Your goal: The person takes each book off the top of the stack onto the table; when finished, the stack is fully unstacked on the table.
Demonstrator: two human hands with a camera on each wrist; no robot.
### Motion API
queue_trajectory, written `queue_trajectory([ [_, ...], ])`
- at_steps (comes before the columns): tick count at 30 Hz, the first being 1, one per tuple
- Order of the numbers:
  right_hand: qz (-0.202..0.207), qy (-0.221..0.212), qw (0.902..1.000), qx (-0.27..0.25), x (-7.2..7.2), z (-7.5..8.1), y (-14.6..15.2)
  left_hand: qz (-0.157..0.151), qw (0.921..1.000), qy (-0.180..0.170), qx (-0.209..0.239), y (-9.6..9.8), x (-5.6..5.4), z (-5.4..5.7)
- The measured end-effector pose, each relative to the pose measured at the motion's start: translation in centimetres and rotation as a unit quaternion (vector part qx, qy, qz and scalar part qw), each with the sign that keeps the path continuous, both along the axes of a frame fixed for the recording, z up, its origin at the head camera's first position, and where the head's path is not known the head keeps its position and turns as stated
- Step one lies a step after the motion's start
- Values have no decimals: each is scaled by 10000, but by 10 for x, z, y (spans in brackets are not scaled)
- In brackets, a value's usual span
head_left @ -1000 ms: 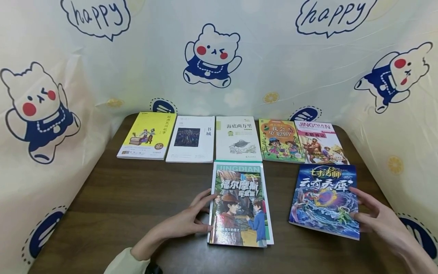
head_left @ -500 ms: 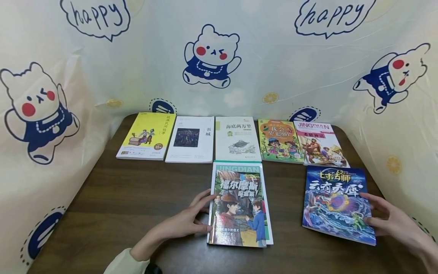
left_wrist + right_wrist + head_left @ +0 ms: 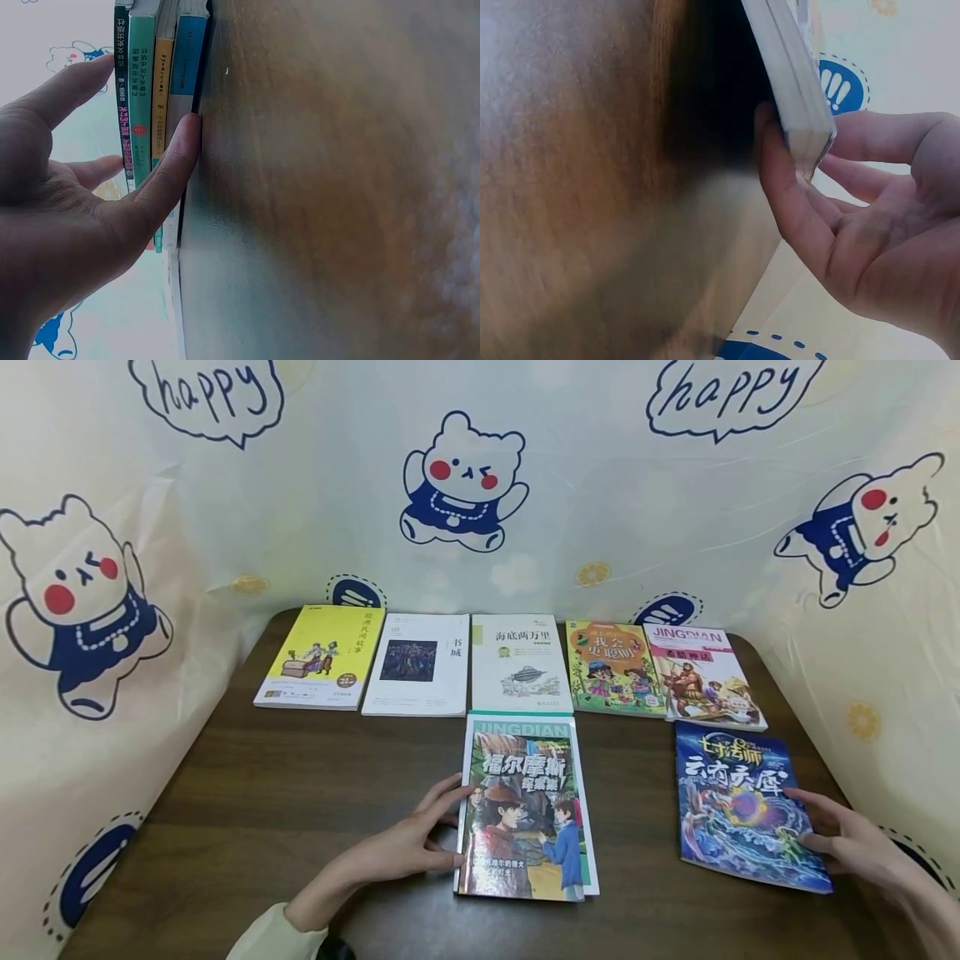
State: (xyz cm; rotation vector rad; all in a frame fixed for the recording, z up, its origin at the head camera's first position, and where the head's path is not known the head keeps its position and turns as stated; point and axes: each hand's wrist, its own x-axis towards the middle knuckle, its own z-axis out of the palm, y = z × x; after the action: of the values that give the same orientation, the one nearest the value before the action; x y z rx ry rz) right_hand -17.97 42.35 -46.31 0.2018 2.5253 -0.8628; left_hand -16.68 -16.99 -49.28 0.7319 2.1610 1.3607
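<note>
In the head view my left hand (image 3: 397,843) rests along the left side of a short stack of books, topped by a glossy detective storybook (image 3: 521,827). The left wrist view shows the stacked spines (image 3: 142,97), with my extended fingers against them. On the right, my right hand (image 3: 855,839) holds a blue fantasy book (image 3: 750,810) by its right edge. Seen from the right wrist, that book's white page edges (image 3: 799,90) sit between thumb and fingers, tilted over a dark shadow on the table.
Along the back of the brown table (image 3: 300,802) lies a row of books: a yellow one (image 3: 322,656), two white ones, a green-orange one (image 3: 615,668) and a pink-white one (image 3: 705,677). The blue book's top edge comes close to the pink-white book. A patterned cloth (image 3: 322,510) surrounds the table.
My right hand has carried the blue book to the right, and the book has tilted slightly. The pink-white book's front edge shows more. My left hand and the stack stay put.
</note>
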Motion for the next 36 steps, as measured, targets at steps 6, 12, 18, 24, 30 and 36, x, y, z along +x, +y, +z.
queue_trajectory([
  [6,299,226,9992,155,-6,2,5,3,10000,-34,39,0,1,-1],
  [12,607,570,9960,316,-15,3,12,-29,9999,-38,100,0,2,-1],
  [18,385,376,9981,284,-21,3,15,-37,9999,-12,100,0,2,-1],
  [24,253,731,9955,546,-24,-1,15,-52,9999,30,122,-1,0,-2],
  [30,113,1228,9893,785,-22,-8,12,-74,9999,26,103,-1,0,-2],
  [36,69,1187,9880,982,-24,-7,9,-37,9999,-48,138,-1,0,-2],
])
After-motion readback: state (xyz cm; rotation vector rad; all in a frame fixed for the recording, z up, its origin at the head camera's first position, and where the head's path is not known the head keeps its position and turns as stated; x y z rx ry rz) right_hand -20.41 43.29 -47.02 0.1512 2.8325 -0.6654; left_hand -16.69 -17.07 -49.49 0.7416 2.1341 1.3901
